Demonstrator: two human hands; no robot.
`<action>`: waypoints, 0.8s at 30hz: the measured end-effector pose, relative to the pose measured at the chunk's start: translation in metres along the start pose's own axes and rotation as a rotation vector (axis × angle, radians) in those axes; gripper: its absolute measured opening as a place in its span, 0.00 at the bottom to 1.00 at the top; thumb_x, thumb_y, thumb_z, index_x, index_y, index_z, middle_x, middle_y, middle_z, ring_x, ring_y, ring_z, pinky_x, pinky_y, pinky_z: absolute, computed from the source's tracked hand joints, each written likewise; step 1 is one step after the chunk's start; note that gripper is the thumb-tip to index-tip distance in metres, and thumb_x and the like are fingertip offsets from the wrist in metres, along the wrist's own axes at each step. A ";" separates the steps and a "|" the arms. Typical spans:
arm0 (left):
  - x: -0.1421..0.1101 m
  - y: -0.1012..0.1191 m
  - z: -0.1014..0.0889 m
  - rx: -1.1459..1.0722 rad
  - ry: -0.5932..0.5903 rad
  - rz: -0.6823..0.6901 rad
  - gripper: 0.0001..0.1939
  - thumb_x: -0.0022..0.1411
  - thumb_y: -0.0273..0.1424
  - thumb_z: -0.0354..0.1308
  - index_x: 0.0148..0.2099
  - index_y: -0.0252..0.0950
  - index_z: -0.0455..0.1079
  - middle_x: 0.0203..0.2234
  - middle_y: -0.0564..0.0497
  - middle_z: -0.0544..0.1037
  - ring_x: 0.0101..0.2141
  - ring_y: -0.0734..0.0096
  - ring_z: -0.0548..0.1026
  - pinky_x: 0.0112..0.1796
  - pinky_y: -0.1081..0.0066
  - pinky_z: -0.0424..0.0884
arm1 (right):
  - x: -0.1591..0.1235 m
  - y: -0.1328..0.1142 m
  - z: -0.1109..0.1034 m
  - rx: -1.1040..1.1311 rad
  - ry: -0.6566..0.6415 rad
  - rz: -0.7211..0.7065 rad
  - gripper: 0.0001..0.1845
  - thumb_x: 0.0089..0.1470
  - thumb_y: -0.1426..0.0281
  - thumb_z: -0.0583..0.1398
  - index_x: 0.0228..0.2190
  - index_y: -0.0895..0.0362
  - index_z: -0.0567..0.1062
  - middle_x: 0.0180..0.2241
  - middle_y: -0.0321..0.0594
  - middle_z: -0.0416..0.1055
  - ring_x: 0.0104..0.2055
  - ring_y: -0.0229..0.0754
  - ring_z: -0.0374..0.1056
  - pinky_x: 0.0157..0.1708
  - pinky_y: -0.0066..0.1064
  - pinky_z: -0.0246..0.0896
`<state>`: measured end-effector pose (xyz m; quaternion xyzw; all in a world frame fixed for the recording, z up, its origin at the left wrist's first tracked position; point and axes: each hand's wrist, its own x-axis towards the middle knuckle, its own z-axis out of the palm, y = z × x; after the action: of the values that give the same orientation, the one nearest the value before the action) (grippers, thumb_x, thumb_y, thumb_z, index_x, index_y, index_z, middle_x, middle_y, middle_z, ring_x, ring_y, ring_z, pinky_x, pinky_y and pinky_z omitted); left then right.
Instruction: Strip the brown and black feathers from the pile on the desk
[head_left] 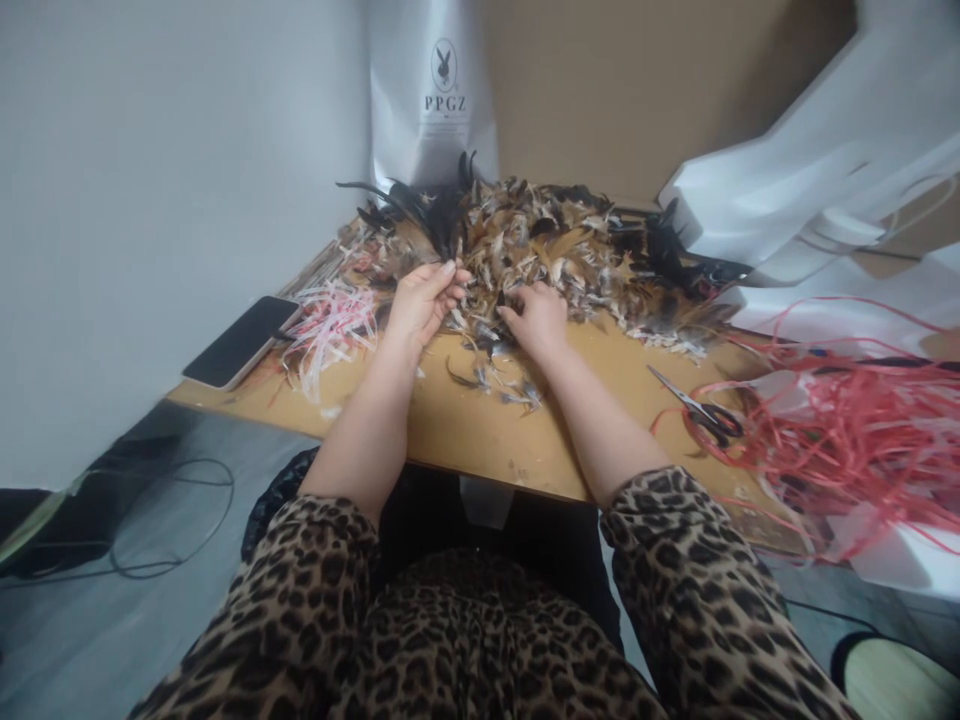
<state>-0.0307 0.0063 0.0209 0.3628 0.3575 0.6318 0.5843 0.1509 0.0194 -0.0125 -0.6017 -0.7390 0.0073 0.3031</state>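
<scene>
A large heap of brown, black and cream feathers (559, 240) lies across the back of a yellow-brown table. At its front left, my left hand (427, 300) is closed in a pinch, and feathers rise from its fingertips. My right hand (538, 315) rests at the near edge of the heap, its thumb and fingers curled toward the feathers; what they grip, if anything, is hidden. A few small loose feathers (517, 388) lie on the wood between my forearms.
Pink and white strips (334, 325) and a phone (241, 342) are on the left. Scissors (701, 408) lie right of my right forearm, beside a tangle of red ribbon (862, 430). A white printed bag (435, 110) stands behind the feathers. The table's front edge is close to my body.
</scene>
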 end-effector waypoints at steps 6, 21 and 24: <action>0.003 -0.007 -0.003 -0.009 -0.094 0.013 0.07 0.55 0.30 0.63 0.34 0.30 0.72 0.25 0.53 0.79 0.20 0.85 0.73 0.20 0.85 0.65 | 0.015 0.009 0.007 0.424 0.214 -0.012 0.08 0.51 0.66 0.59 0.28 0.57 0.76 0.30 0.40 0.70 0.37 0.42 0.65 0.42 0.36 0.59; -0.002 -0.016 0.001 -0.039 -0.234 -0.222 0.03 0.57 0.23 0.60 0.33 0.27 0.73 0.36 0.44 0.81 0.26 0.81 0.77 0.24 0.84 0.69 | 0.025 0.020 -0.018 1.653 0.219 0.422 0.13 0.48 0.61 0.64 0.30 0.53 0.66 0.32 0.30 0.75 0.27 0.29 0.70 0.22 0.20 0.63; -0.004 -0.020 0.003 -0.036 -0.282 -0.260 0.03 0.57 0.22 0.60 0.35 0.26 0.73 0.36 0.42 0.81 0.26 0.80 0.77 0.25 0.84 0.71 | 0.022 0.016 -0.018 1.784 0.131 0.473 0.10 0.49 0.65 0.64 0.28 0.54 0.67 0.30 0.30 0.75 0.29 0.30 0.71 0.24 0.20 0.65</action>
<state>-0.0184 0.0034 0.0042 0.3877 0.3046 0.5002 0.7118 0.1707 0.0376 0.0058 -0.2800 -0.2993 0.6011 0.6861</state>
